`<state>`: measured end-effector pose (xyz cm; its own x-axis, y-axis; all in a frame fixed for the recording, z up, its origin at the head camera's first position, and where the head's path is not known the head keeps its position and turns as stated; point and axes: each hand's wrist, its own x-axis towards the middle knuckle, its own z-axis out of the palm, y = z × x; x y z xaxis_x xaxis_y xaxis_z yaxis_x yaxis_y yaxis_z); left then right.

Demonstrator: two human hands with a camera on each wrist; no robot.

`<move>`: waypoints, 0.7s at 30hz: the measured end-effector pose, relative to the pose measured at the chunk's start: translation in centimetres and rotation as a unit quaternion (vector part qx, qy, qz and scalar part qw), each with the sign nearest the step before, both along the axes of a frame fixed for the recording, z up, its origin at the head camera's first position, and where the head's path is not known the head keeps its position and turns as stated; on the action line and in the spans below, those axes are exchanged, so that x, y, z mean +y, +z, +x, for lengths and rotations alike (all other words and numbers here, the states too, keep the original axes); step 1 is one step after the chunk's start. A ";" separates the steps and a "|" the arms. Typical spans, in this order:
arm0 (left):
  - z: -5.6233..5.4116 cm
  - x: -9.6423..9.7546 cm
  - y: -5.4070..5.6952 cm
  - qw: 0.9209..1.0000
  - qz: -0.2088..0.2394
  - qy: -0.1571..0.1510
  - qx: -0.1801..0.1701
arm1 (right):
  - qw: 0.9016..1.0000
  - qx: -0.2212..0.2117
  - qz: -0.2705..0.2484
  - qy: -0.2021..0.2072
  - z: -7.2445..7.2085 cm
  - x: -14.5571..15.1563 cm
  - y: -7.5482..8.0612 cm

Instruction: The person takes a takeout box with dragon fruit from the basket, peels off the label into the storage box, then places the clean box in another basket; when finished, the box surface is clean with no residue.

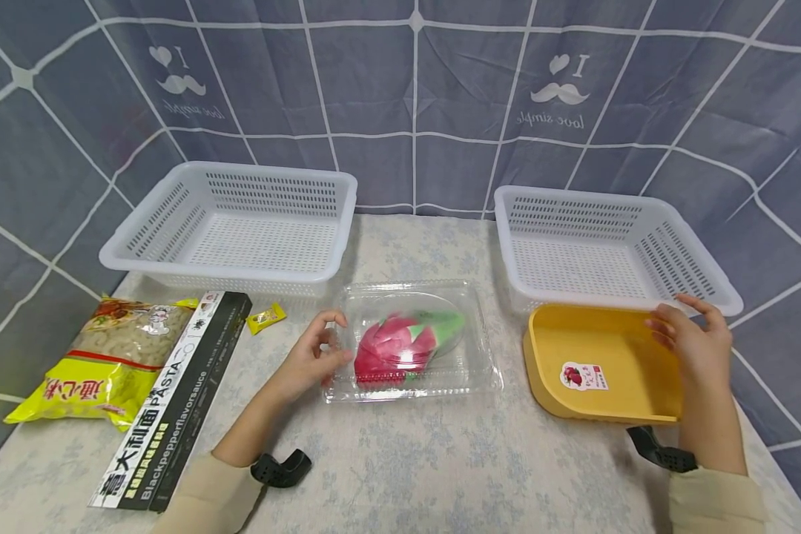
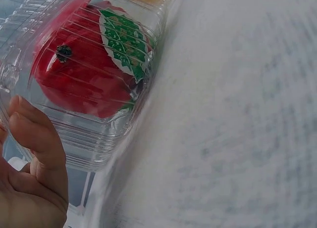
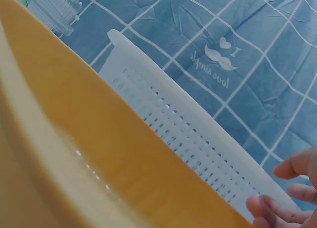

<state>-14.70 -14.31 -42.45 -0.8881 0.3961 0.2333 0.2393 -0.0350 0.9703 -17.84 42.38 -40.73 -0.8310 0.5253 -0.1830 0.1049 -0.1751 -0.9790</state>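
Your left hand [image 1: 314, 356] is at the near-left side of the clear box [image 1: 490, 374], fingers bent, with a gap between thumb and forefinger; you seem to touch the edge, but how firmly can't be told. The fruit [image 1: 395, 345] lies inside, just right of that hand, its long axis slanting from the red end nearest your left fingers to the green end, farther off and rightward. The left hand is clearly the nearer one to it.

Your right hand [image 1: 702, 341] hangs over the right end of the yellow tray [image 1: 630, 363], fingers loosely spread; whether they touch the rim is unclear. The tray lies between your hands, nearer the right one.

Beyond each hand stands a white basket [image 1: 574, 268]. Left of your left hand, on the tabletop [image 1: 440, 460], are a candy [image 1: 266, 318], a pasta carton [image 1: 173, 400] and a yellow bag [image 1: 110, 363].
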 end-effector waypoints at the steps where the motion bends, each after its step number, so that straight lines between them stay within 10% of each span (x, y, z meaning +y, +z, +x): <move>1: 0.0 0.0 0.0 1.000 0.000 0.000 0.002 | 1.000 0.005 -0.008 -0.011 -0.2 0.3 -0.2; 12: 0.1 0.2 -0.3 1.000 0.019 0.013 0.006 | 0.993 -0.001 -0.085 -0.076 0.5 -2.7 2.9; 21: 0.4 0.8 0.2 0.998 0.000 0.056 -0.022 | 0.992 -0.002 -0.099 -0.078 -0.2 -1.4 1.5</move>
